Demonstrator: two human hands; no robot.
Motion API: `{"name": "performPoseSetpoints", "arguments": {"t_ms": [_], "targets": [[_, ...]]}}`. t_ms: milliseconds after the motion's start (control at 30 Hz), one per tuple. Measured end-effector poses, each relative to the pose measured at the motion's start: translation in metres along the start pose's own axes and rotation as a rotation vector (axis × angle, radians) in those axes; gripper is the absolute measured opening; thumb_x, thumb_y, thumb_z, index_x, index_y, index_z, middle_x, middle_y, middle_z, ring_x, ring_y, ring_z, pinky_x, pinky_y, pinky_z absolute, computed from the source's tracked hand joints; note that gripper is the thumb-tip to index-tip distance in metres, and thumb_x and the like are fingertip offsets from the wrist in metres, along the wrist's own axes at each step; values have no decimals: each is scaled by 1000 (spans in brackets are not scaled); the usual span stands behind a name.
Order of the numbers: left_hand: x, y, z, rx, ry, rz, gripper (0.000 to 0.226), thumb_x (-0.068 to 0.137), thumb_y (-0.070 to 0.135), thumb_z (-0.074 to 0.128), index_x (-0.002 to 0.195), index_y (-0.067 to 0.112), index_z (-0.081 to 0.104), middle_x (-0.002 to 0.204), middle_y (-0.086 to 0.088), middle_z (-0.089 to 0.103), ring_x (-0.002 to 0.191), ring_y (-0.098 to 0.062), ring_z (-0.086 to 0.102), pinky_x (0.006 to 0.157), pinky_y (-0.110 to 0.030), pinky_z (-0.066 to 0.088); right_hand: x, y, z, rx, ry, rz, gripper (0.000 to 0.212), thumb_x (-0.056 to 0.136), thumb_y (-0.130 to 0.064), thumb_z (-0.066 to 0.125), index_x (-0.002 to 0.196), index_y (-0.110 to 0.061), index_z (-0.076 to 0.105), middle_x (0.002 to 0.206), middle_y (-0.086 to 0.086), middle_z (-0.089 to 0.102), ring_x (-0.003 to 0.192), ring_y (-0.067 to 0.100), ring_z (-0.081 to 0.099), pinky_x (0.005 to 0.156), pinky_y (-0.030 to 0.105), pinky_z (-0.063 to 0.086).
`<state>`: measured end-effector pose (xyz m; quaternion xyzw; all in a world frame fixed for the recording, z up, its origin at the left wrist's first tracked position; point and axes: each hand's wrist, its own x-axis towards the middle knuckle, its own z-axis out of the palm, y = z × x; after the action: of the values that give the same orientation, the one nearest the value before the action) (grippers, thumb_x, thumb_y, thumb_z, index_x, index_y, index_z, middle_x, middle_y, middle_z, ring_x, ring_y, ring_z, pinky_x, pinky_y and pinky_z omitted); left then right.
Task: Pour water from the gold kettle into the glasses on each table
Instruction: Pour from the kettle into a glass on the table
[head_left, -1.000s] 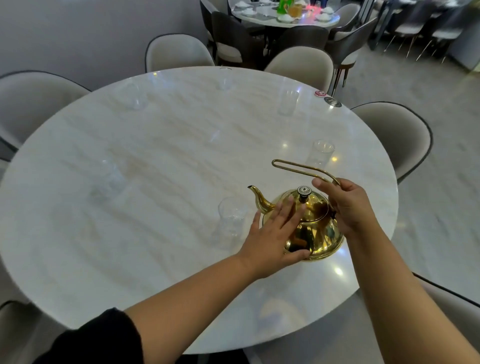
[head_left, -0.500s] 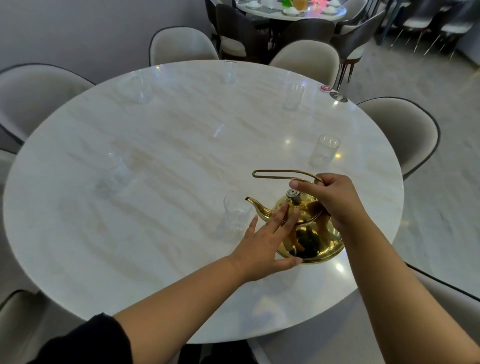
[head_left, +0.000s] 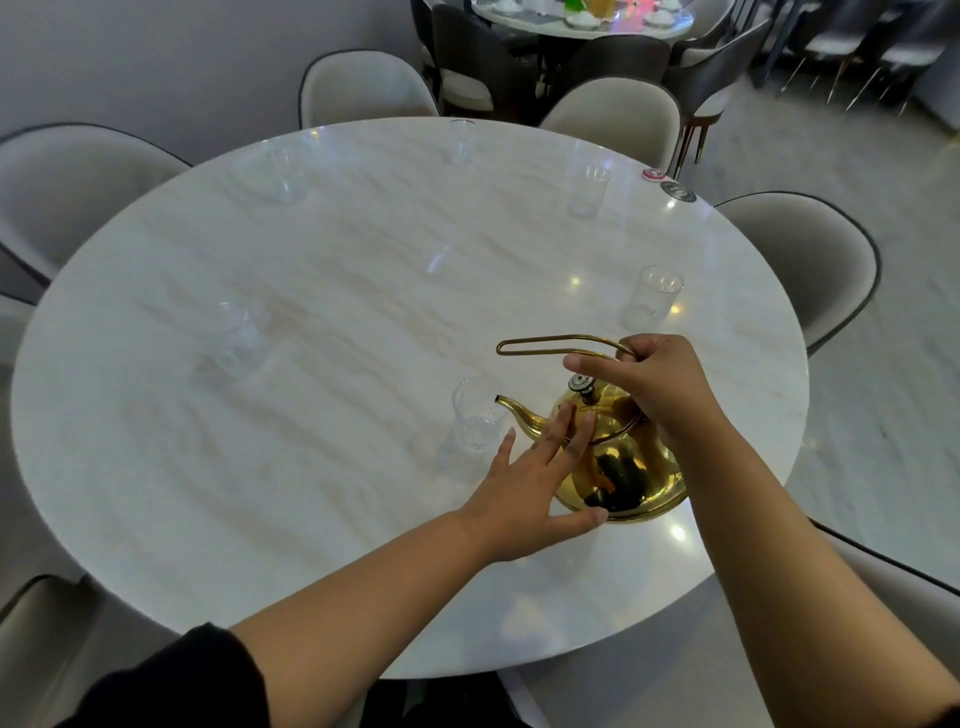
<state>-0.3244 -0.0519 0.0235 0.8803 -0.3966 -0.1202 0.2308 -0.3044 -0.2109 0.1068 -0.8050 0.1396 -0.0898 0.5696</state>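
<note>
The gold kettle (head_left: 621, 467) sits near the front right of the round marble table (head_left: 337, 322), its spout tip right at the rim of the nearest clear glass (head_left: 475, 418). My right hand (head_left: 657, 387) grips the kettle's thin wire handle from above. My left hand (head_left: 535, 480) lies flat with fingers spread against the kettle's left side and lid. Several more clear glasses stand around the table: one at the right (head_left: 652, 304), one at the left (head_left: 236, 338), and others (head_left: 587, 189) along the far edge.
Beige padded chairs (head_left: 810, 260) ring the table. Two small round discs (head_left: 670, 184) lie at the far right edge. A second set table (head_left: 587, 21) with dark chairs stands behind. Open tiled floor lies to the right.
The kettle has tipped and shifted left, bringing its spout to the nearest glass. My right hand has slid along the handle; my left hand stays against the kettle's side.
</note>
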Motion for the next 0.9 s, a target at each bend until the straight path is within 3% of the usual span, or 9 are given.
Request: {"name": "performPoseSetpoints", "arguments": {"t_ms": [133,333,467,900], "targets": [[-1,-1,0,-11,-1,10,83,86,65,32,138,41,-29,149,13,-35,145,-13,-5,114,-47,-11,0,-1,0,-19,-4,1,54,64,-32,86,46,-15,38,37,-10,31,35,6,34,46,25,36],[0,-1,0,8,7,6,81,87,65,30,138,42,-29,149,13,-35,146,-13,2,110,-46,-17,-1,-5,3,-70,5,-8,51,65,-34,85,48,-12,42,48,3,36,44,15,38,49,26,39],[-2,-1,2,-16,24,7,78,88,64,28,138,42,-28,149,13,-34,146,-13,3,108,-45,-20,-1,-6,3,-102,-3,-14,51,65,-34,85,48,-12,42,46,1,36,38,9,38,44,22,37],[-2,2,5,-39,38,-1,78,87,66,28,135,46,-30,149,14,-35,146,-15,3,108,-45,-21,0,-9,4,-151,-10,-8,53,61,-44,84,58,-4,49,51,6,38,47,18,39,48,27,37]]}}
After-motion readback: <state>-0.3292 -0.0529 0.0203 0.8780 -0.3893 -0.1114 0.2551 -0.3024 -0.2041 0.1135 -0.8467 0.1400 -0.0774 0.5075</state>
